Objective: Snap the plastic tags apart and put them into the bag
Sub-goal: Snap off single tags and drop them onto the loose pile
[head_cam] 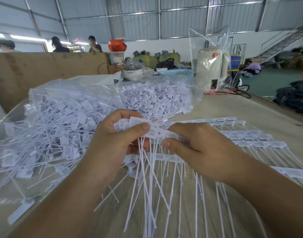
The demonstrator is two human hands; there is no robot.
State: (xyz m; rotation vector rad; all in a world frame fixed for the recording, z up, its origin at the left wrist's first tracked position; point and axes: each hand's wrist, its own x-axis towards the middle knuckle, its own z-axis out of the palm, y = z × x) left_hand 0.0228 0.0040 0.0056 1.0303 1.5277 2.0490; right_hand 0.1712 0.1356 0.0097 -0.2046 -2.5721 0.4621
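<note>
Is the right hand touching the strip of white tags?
Touching. The head view shows the right hand pinching the strip of white tags between thumb and fingers, with no gap.

The tags are white, each flat head printed with small grey marks, their thin tails white too. The bag is clear plastic, showing the white heap inside. The counter is pale beige with a faint wood grain. A cardboard wall is plain brown. The kettle is cream with an orange mark, behind a clear sheet. The basket is light blue with a lattice pattern. A red pouch tops a clear jar. The floor is dark green, the cable black.
</note>
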